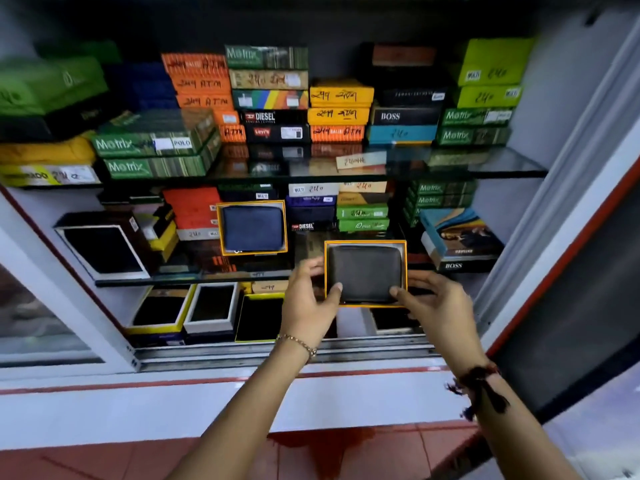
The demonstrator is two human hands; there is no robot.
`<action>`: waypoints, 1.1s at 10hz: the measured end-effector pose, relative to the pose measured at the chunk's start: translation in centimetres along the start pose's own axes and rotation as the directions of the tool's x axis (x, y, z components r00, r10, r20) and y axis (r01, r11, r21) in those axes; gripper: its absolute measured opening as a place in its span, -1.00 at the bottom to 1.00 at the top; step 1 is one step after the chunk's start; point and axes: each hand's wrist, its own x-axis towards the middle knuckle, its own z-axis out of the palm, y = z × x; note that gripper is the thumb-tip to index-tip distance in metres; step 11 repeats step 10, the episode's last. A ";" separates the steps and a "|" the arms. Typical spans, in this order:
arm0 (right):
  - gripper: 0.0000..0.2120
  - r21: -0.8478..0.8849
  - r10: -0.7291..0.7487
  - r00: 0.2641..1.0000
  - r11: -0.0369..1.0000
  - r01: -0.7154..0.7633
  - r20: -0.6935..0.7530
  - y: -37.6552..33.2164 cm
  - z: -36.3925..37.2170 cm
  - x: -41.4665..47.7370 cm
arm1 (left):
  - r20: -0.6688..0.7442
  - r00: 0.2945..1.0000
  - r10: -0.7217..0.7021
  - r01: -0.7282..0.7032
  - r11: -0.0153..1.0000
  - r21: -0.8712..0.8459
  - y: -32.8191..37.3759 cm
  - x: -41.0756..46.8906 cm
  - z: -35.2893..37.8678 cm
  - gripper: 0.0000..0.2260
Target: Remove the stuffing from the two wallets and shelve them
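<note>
Left hand [308, 299] and right hand [433, 299] together grip the dark grey leather wallet in its orange-edged box [365, 273] by the lower corners, long axis level, just before the middle glass shelf [194, 279]. The blue boxed wallet [252, 227] already stands there, up-left. Whether stuffing remains is hidden.
</note>
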 end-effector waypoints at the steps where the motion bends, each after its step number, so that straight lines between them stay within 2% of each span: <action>1: -0.62 -0.035 -0.045 0.999 0.998 0.044 -0.014 -1.1 2.0 3.5 | -0.034 0.999 0.018 -0.015 0.997 0.079 1.0 3.4 0.0 -0.55; 2: -0.61 -0.138 -0.063 0.998 0.989 0.059 -0.027 -2.2 5.3 8.0 | -0.074 0.997 -0.004 0.021 0.970 0.241 1.1 7.9 0.5 -0.52; 4: -0.66 -0.274 -0.069 0.996 0.960 0.049 -0.064 -2.9 8.2 12.6 | -0.109 0.994 -0.025 0.065 0.922 0.381 0.1 11.9 1.5 -0.50; 6: -0.67 -0.370 -0.078 0.996 0.927 0.056 -0.045 -3.0 8.6 14.1 | -0.123 0.992 -0.004 0.058 0.900 0.433 0.2 12.4 2.0 -0.41; 7: -0.59 -0.354 -0.156 0.986 0.926 0.127 -0.056 -3.1 8.2 12.6 | -0.135 0.988 0.073 -0.003 0.888 0.460 0.4 11.1 1.8 -0.40; 8: -0.56 -0.298 -0.376 0.924 0.892 0.340 -0.071 -3.1 7.1 8.7 | -0.086 0.947 0.309 -0.217 0.815 0.537 0.9 7.5 0.4 -0.55; 9: -0.61 -0.275 -0.532 0.841 0.828 0.490 -0.102 -3.8 5.8 6.2 | -0.050 0.880 0.473 -0.347 0.711 0.611 1.8 5.2 -0.7 -0.61; 10: -0.69 -0.292 -0.698 0.692 0.711 0.640 -0.183 -6.5 4.0 4.0 | -0.099 0.791 0.604 -0.369 0.598 0.712 4.5 3.1 -2.4 -0.64; 11: -0.69 -0.292 -0.698 0.692 0.711 0.640 -0.183 -6.5 4.0 4.0 | -0.099 0.791 0.604 -0.369 0.598 0.712 4.5 3.1 -2.4 -0.64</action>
